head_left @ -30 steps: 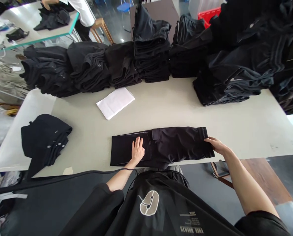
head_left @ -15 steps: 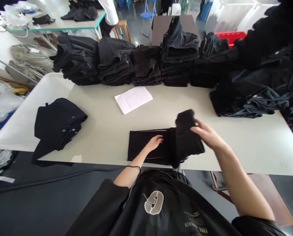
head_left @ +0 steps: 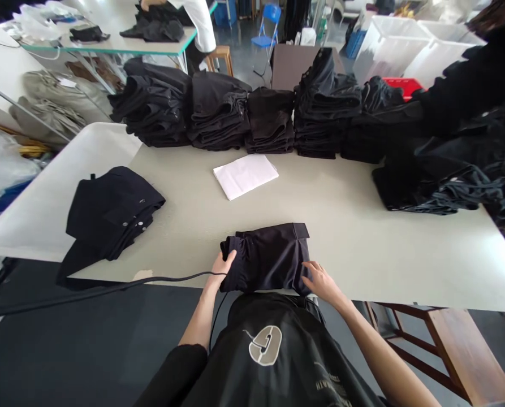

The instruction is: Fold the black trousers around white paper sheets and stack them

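Note:
A pair of black trousers (head_left: 273, 254), folded into a compact bundle, lies flat on the table near its front edge. The gathered elastic waistband is at the bundle's left end. My left hand (head_left: 222, 271) grips that waistband end, thumb uppermost, with some fingers hidden. At the opposite end, my right hand (head_left: 322, 282) touches the folded edge, its fingers stretched out and apart. Further left lie dark garments with metal buttons (head_left: 119, 212), partly hanging over the table's front edge.
Several stacks of folded black trousers (head_left: 220, 113) line the table's far side. More dark garments (head_left: 443, 181) are piled at the right. White paper (head_left: 246, 176) lies mid-table. A white tub (head_left: 108, 141) stands left. A black cable (head_left: 163, 278) crosses by my left wrist. A wooden stool (head_left: 468, 345) stands at right.
The lifted part of the trousers has been folded over leftward and now lies flat. My left hand moved left onto the waistband; my right hand let go and came down to the right edge.

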`<state>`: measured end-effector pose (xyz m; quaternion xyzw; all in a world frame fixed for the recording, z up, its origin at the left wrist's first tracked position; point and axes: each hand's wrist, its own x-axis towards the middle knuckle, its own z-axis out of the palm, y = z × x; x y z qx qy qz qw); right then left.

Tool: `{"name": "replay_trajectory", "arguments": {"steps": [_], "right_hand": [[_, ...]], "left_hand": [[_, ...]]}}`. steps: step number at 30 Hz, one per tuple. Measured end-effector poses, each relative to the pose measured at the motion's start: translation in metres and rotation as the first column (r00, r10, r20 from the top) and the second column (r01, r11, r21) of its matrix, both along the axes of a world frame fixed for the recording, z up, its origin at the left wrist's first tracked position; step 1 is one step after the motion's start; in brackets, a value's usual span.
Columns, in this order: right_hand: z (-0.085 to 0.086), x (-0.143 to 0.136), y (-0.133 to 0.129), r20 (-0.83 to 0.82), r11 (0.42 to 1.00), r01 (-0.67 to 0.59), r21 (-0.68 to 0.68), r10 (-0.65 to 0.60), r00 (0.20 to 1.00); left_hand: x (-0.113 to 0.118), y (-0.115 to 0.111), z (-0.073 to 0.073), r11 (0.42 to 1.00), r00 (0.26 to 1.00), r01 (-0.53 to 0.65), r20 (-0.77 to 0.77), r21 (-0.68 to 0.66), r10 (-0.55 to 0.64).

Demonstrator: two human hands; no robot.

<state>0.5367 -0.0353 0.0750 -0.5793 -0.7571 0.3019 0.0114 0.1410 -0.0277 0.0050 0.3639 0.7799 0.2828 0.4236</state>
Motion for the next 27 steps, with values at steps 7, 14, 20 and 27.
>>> {"name": "replay_trajectory", "arguments": {"steps": [7,14,20,27], "right_hand": [[-0.061,-0.002,-0.055,0.253,0.989,0.081,0.121,-0.110,0.961],[-0.079,-0.011,-0.060,0.288,0.963,0.128,0.239,-0.196,0.937],[-0.074,0.005,-0.057,0.314,0.969,0.080,0.233,-0.153,0.937],[-0.069,0.040,-0.030,0.222,0.743,0.634,0.215,-0.669,0.709]], "left_hand": [[0.006,0.023,0.019,0.962,0.924,0.258,0.268,0.087,-0.272],[0.025,0.042,0.001,0.982,0.942,0.176,0.277,0.074,-0.190],[0.030,0.045,-0.016,0.974,0.975,0.222,-0.024,0.041,-0.221],[0.056,0.041,-0.020,0.983,0.981,0.176,-0.074,-0.051,-0.180]]}}
